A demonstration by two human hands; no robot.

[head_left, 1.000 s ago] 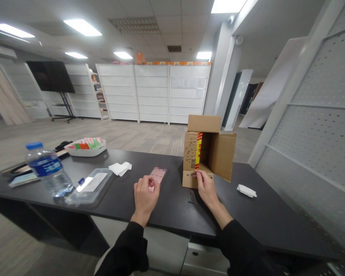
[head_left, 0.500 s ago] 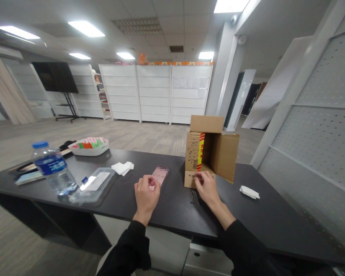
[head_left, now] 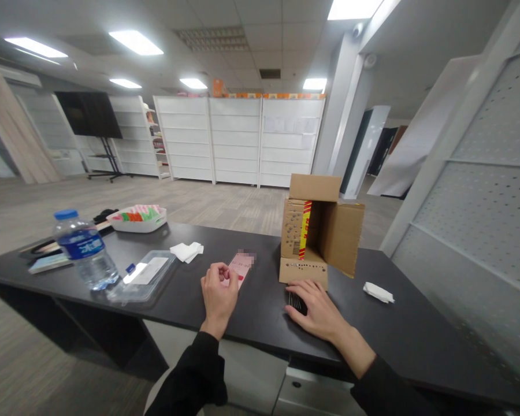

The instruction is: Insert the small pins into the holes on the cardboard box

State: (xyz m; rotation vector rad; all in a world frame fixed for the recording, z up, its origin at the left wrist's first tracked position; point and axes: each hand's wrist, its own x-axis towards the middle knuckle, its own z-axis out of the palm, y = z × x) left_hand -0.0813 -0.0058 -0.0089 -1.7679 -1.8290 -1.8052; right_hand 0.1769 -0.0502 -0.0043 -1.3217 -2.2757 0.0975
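On the dark table, my left hand (head_left: 219, 296) is curled with thumb and fingertips together. Whatever it may hold is hidden. Just beyond it lies a flat pink phone-like slab (head_left: 241, 263) with digits on it. My right hand (head_left: 318, 312) lies low over a row of thin metal sticks (head_left: 294, 300), thumb apart from the fingers, partly covering them. Its fingertips are near the lower flap of an open cardboard box (head_left: 292, 231). A line of small dark holes runs along that flap, and more dark dots cover the box's left side.
To the left stand a water bottle (head_left: 84, 248), a clear plastic case (head_left: 149, 277), a crumpled tissue (head_left: 186, 251) and a white basket (head_left: 138, 222) of colourful packets. A folded tissue (head_left: 378, 292) lies right of the box. A perforated panel (head_left: 481, 219) rises beyond the right edge.
My right hand has moved down from the box's lower flap to the metal sticks, its fingers going from pinched to spread. My left hand stays curled in nearly the same place.
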